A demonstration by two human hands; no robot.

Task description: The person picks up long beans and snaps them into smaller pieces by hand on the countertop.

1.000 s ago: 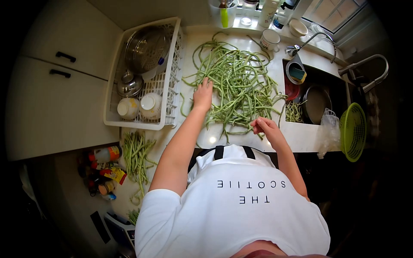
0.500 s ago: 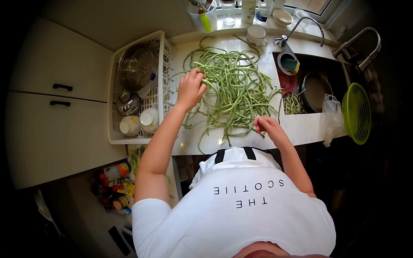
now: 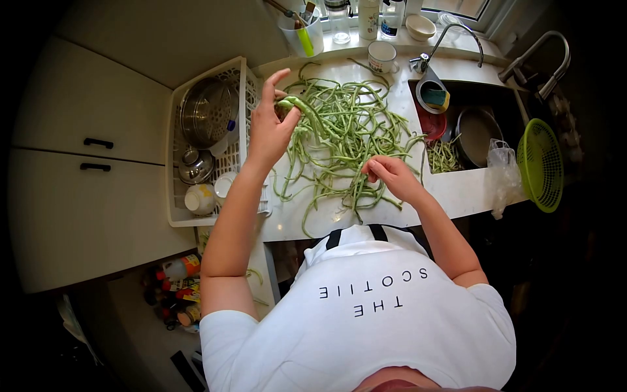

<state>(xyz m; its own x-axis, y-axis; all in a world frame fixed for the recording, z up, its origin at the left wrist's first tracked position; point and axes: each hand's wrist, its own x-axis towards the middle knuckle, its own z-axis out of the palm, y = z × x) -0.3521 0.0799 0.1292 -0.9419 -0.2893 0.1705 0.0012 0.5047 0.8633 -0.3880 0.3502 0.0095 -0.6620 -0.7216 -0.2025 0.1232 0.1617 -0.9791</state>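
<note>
A tangled heap of green long beans (image 3: 353, 121) covers the white counter in front of me. My left hand (image 3: 271, 127) is raised over the heap's left side, with a long bean (image 3: 307, 111) gripped by the thumb and curled fingers while the index finger points up. At the heap's lower right, my right hand (image 3: 390, 175) has its thumb and fingers pinched together close over the beans. What lies between those fingertips is too small to make out.
On the left stands a white dish rack (image 3: 173, 196) with pots and bowls. To the right, the sink (image 3: 516, 104) holds a pan and short bean pieces, with a green colander (image 3: 541, 166) beside it. A mug (image 3: 382, 57) stands behind the beans.
My left hand has lifted from the heap and moved slightly left, with a long bean now in it. My right hand has shifted left and up, over the beans.
</note>
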